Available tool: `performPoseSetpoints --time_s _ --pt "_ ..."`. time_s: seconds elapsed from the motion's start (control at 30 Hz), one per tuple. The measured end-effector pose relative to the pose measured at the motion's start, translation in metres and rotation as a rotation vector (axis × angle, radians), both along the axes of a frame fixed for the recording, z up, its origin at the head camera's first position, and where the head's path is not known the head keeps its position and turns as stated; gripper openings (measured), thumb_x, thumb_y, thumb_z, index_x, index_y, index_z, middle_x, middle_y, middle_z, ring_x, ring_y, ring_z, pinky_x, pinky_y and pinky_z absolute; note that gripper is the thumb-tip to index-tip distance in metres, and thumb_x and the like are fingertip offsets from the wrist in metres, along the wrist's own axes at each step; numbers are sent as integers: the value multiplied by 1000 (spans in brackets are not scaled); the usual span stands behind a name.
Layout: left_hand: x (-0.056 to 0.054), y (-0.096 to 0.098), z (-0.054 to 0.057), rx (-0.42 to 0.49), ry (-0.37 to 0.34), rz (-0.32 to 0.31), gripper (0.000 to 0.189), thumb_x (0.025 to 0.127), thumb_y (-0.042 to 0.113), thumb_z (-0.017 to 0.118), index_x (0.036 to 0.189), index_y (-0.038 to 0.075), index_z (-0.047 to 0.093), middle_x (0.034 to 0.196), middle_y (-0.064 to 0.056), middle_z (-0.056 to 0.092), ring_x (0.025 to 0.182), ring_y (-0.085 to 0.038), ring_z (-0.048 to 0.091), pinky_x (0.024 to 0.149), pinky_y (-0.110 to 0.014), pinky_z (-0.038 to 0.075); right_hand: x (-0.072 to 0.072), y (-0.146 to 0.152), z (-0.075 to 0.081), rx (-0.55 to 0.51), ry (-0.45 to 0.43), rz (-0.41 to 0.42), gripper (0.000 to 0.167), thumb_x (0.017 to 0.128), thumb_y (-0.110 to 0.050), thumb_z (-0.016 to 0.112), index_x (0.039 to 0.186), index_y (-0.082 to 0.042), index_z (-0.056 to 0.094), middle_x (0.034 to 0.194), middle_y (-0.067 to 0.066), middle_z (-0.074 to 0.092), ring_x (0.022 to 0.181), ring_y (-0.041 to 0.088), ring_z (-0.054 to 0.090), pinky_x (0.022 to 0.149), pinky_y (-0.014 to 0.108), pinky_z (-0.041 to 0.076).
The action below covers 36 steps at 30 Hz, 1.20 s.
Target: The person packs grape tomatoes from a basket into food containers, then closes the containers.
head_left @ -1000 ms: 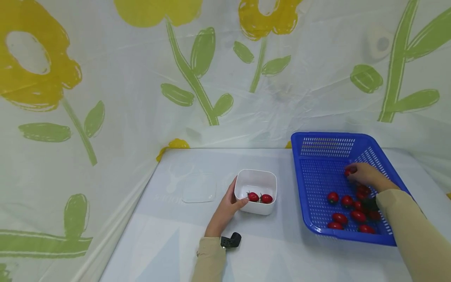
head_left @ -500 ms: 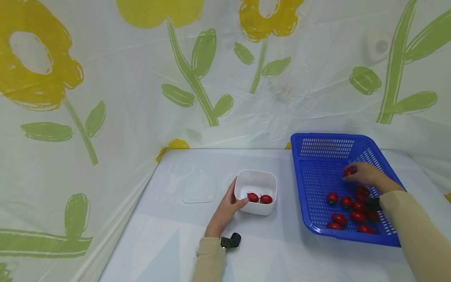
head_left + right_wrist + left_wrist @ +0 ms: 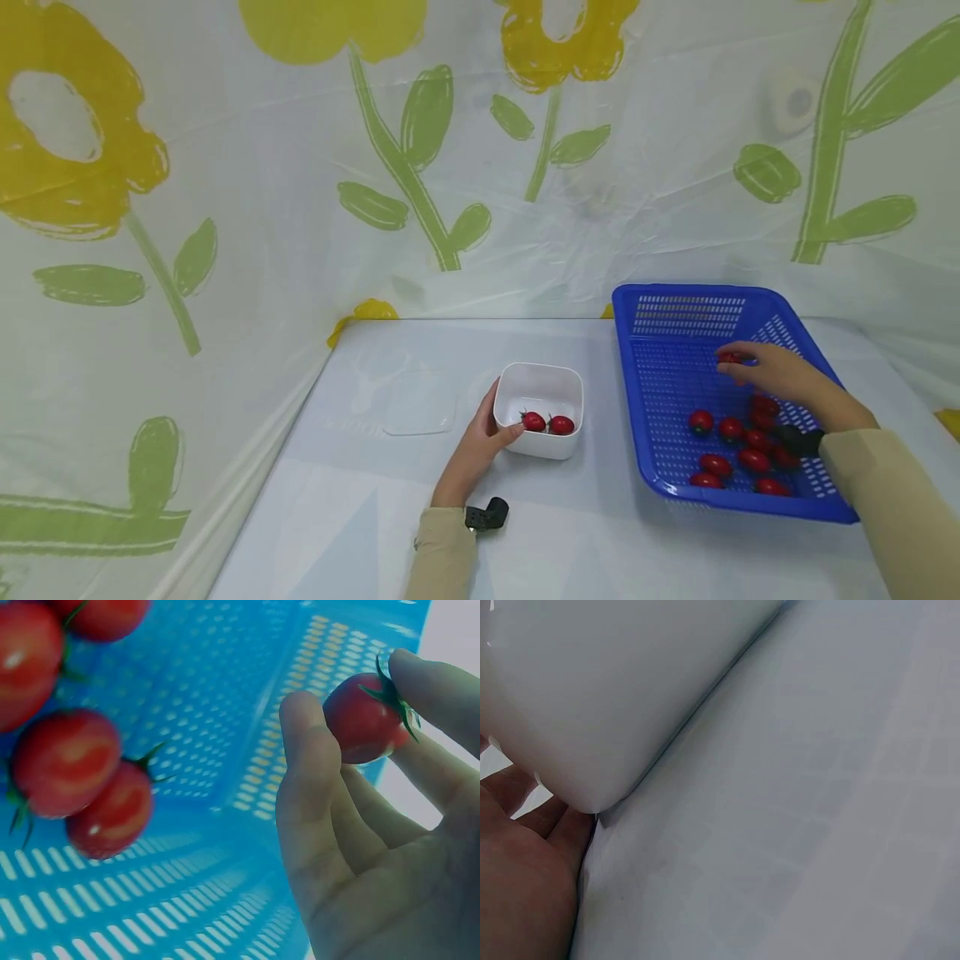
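Note:
My left hand (image 3: pixel 480 439) grips the left side of a square white box (image 3: pixel 539 446), its thumb over the near rim. Two small red tomatoes (image 3: pixel 561 425) lie inside along the near wall. In the left wrist view the box's wall (image 3: pixel 615 690) fills the upper left, with part of the hand (image 3: pixel 525 877) beside it. Over the blue basket (image 3: pixel 633 400), my right hand (image 3: pixel 783 372) pinches a cherry tomato (image 3: pixel 365 718) between thumb and fingers, the green stem showing in the right wrist view. Several more tomatoes (image 3: pixel 753 460) lie in the basket's near half.
A clear, flat square lid (image 3: pixel 420 404) lies on the white table (image 3: pixel 360 517) left of the box. Behind the table hangs a white curtain (image 3: pixel 285 167) printed with flowers. The basket's high slotted walls surround the tomatoes.
My right hand, with the tomato pinched in it, has shifted slightly left and up over the basket. The left hand stays on the box.

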State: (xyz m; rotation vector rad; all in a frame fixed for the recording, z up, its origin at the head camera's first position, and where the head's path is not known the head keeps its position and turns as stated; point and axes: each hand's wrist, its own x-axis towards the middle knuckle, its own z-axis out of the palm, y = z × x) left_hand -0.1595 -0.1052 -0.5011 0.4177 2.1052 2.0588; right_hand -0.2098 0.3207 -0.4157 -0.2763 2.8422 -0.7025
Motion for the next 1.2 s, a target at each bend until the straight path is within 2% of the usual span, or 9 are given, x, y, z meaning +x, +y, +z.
performPoseSetpoints --time_s 0.2,0.3,0.53,0.63,0.77,0.97,1.2 --pt "1 -1 1 18 13 0 78 83 23 63 144 19 14 143 -5 25 127 -25 28 101 -44 27 17 -9 13 -95 64 18 55 92 -40 44 126 3 43 105 22 56 82 29 59 66 39 51" --pt "0 0 1 16 18 -9 78 83 23 62 144 19 14 143 -6 25 127 -26 28 101 -44 28 25 -12 18 -108 87 3 54 91 -40 46 127 0 43 108 21 55 85 29 59 67 39 51" --pt "0 -4 0 -10 8 -15 78 84 24 62 144 23 13 145 -2 21 130 -25 24 102 -43 27 42 -32 20 -151 156 -64 59 86 -47 51 128 -6 45 114 24 54 84 30 61 71 48 49" --pt "-1 -4 -1 9 14 -16 77 84 21 62 144 21 13 145 -5 22 129 -27 25 101 -45 27 50 -44 19 -168 196 -103 58 85 -48 51 128 -9 45 113 23 55 90 35 58 74 54 46" --pt "-3 -3 -2 23 20 -28 79 83 25 64 144 22 13 145 -5 23 129 -27 25 101 -45 27 59 -54 18 -223 235 -152 57 86 -47 51 129 -10 44 120 23 50 101 43 51 80 61 39" --pt "-3 -2 -2 13 -5 -10 77 83 22 63 144 25 16 144 -1 25 129 -23 26 102 -42 27 64 -64 18 -268 296 -170 54 87 -43 51 131 -12 44 118 20 50 84 33 61 78 60 41" --pt "-2 -2 -1 17 6 3 76 83 18 62 144 23 17 143 -3 25 130 -23 24 103 -45 24 74 -74 25 -298 284 -173 54 87 -44 51 132 -15 43 119 18 50 85 31 60 77 58 42"
